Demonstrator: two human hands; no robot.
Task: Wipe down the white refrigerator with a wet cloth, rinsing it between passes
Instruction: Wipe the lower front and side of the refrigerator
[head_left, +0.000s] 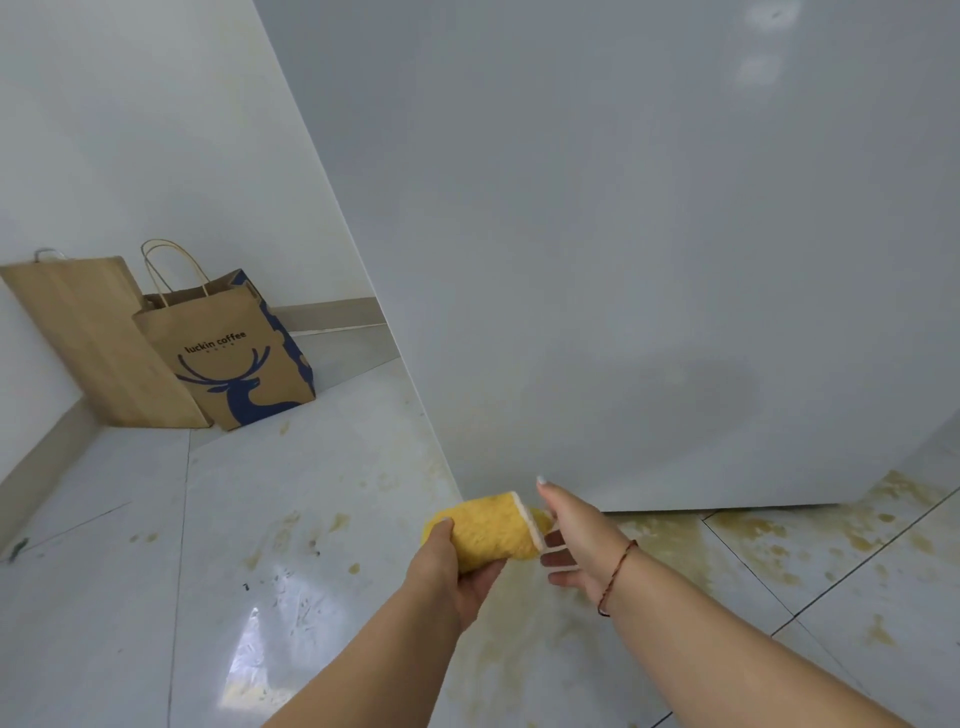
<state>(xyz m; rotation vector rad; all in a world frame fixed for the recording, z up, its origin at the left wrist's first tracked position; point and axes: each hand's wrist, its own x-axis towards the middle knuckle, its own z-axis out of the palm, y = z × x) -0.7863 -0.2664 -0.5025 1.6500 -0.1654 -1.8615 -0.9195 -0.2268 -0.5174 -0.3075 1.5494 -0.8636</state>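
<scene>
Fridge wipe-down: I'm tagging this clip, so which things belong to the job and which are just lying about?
Job:
fridge
yellow cloth, gripped by the left hand and touched by the right hand

Lying about:
paper bag with a deer print
wooden board leaning on the wall
stained floor

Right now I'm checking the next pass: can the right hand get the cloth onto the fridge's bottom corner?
Probably yes. The right hand touches the yellow cloth just below the refrigerator corner, and nothing lies between.
</scene>
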